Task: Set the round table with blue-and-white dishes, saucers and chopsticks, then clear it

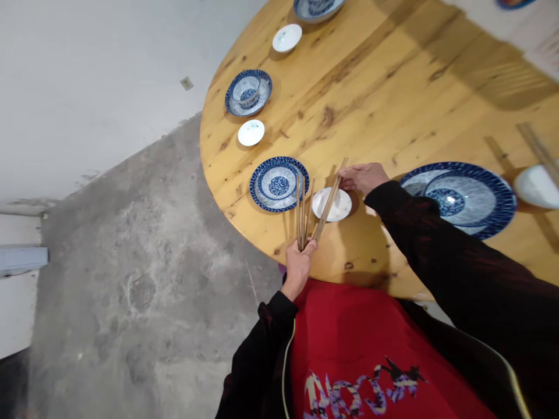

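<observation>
My left hand (pixel 299 263) is closed round the lower ends of several wooden chopsticks (pixel 303 212) at the near edge of the round wooden table (pixel 384 99). The sticks fan upward over a blue-patterned plate with a bowl (pixel 278 184) and a small white saucer (pixel 338 205). My right hand (pixel 363 177) rests on the table just right of the saucer, its fingers pinched on the top end of one chopstick (pixel 331 198) that lies slanted across the saucer.
A larger blue plate with a bowl (pixel 460 198) sits at right beside a white bowl (pixel 537 186). Further settings stand along the left rim: blue plate (pixel 248 92), white saucers (pixel 251 132) (pixel 287 38), another blue plate (pixel 317 9). Concrete floor lies at left.
</observation>
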A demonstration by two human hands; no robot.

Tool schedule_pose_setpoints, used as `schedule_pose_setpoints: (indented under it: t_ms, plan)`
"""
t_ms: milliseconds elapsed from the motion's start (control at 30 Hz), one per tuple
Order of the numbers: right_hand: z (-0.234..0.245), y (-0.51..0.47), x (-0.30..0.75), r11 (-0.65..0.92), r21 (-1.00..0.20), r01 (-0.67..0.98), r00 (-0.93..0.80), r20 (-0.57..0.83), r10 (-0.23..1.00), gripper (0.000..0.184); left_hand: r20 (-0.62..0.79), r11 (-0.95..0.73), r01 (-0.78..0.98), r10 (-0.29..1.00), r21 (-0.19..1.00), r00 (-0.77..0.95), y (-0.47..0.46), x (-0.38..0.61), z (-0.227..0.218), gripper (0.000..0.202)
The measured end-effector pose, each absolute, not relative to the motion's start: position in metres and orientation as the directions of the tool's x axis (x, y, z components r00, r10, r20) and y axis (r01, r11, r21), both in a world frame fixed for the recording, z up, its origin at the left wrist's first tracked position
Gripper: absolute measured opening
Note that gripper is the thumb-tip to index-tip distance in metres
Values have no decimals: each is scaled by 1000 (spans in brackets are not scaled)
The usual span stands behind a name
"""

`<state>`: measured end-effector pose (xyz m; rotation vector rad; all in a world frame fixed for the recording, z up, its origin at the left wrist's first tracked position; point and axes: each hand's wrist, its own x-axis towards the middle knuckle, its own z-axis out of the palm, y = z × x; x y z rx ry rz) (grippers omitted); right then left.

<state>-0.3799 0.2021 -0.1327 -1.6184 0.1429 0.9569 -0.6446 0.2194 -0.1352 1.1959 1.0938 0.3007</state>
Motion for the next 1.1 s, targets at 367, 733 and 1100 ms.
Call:
schedule_pose_setpoints:
  t_ms: [367,733,1100]
  plan:
    - [-131,193,-387,-301,-839,-453,788,-534,305,23,-459,228,453,730,862,506,226,-658,-129,32]
    - [-88,148,-456,-231,-973,5,838,-122,531,17,-468,266,399,655,877,593,222,-682,-83,45]
    - [-70,167,-504,-157,-972,-174,536,-227,813,40,-552,475,317,520,821,652,201,-704,-65,58]
